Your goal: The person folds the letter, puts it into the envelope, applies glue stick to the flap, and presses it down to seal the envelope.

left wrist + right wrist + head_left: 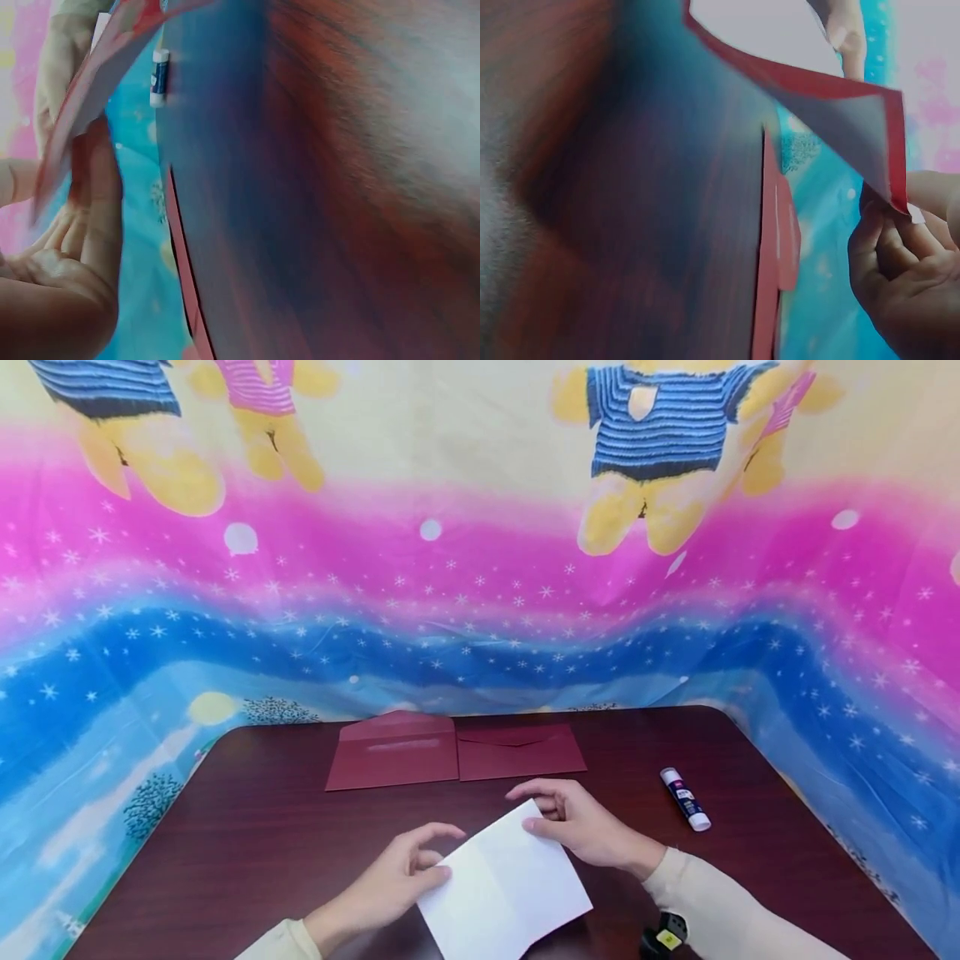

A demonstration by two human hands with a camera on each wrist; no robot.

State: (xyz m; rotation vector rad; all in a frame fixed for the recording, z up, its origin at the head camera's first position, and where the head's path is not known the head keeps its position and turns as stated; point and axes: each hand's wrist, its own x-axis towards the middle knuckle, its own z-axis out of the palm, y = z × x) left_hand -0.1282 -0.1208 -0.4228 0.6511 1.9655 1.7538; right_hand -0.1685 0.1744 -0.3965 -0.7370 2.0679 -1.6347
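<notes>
While the left hand (390, 881) pinches one edge of the card (517, 885), we see the right hand (588, 827) pinching its upper corner, so it is between both hands. Beyond them we see two envelopes (405, 767); a glue stick (685, 799) lies to the right of the right hand.

The head view is bright and mostly clear, and the paper (513, 881) shines so white that it almost glows. Both wrist views are darker and fuzzy. There, the counter (322, 217) looks smeared, with a pale, shiny patch near one side edge.
</notes>
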